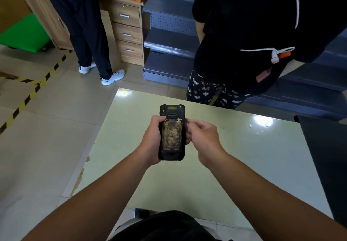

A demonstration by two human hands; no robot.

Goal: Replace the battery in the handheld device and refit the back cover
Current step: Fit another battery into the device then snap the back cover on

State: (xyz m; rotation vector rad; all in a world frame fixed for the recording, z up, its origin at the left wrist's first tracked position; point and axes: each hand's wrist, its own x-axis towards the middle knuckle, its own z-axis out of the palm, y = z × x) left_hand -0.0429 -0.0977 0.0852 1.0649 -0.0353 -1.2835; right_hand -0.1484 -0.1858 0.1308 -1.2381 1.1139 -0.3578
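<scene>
A black handheld device (172, 111) is held above the pale green table (244, 156), back side up. Its back panel (171, 135) is worn, with a mottled yellow-brown patch. My left hand (152, 141) wraps the device's left edge, thumb resting near a small latch at the panel's top left. My right hand (203, 139) grips the right edge, fingertips curled against the side of the device near the top right latch. Whether the panel is the cover or the battery I cannot tell.
A person in black clothes (244, 43) stands at the table's far edge. Another person (88, 34) stands at the left by wooden drawers (128, 32). Grey metal shelving (169, 40) is behind. A dark object (326, 162) lies on the table's right side. Yellow-black tape (28, 98) marks the floor.
</scene>
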